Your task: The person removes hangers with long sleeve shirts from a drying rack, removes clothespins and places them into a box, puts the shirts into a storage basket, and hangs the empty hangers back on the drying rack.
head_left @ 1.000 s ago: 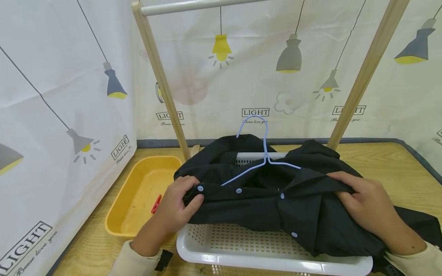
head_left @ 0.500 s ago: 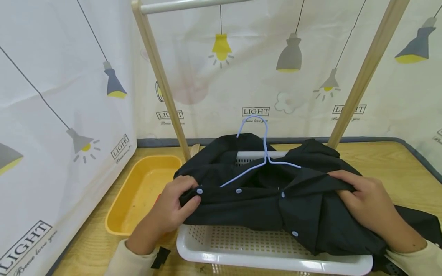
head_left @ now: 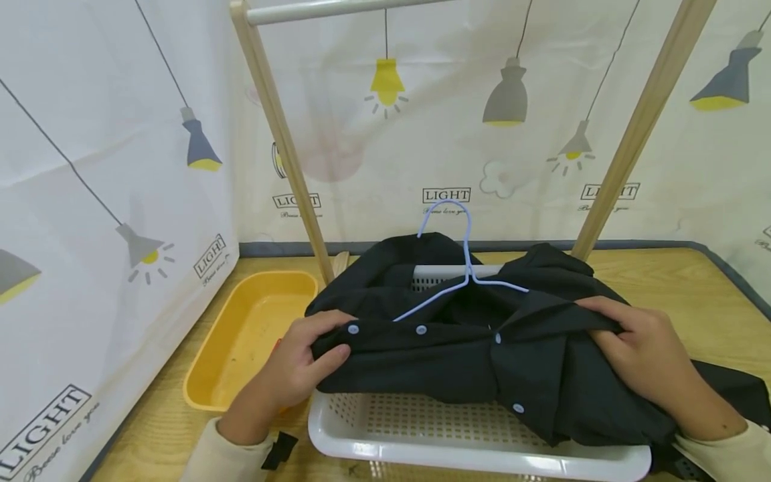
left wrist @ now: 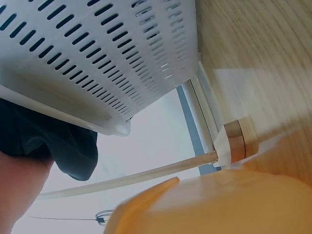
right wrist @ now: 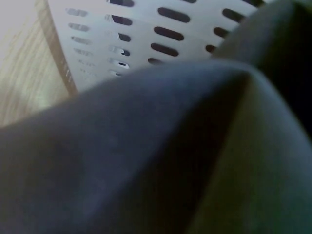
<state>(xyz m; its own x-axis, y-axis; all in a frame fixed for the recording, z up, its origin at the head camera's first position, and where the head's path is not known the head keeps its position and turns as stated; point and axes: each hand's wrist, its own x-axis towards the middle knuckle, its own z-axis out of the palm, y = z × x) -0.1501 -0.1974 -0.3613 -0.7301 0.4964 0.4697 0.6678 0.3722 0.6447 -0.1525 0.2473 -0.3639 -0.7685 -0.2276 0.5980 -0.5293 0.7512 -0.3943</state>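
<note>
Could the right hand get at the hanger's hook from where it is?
Probably yes: the light-blue hook sticks up from the black shirt with nothing seen over it. The right hand grips the shirt, though, so it would likely have to let go first.

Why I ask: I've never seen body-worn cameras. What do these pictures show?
No machine here: a person works barehanded. The wide picture comes from a head camera looking down. The left hand and right hand each have a grip on a black buttoned garment, spread over a white basket. A light-blue hanger sits in it, its ends hidden by cloth. A yellow tray lies on the wooden table, left of the basket. The wrist cameras give close-ups: the left shows the basket's slotted side and the tray, the right mostly blurred garment.
</note>
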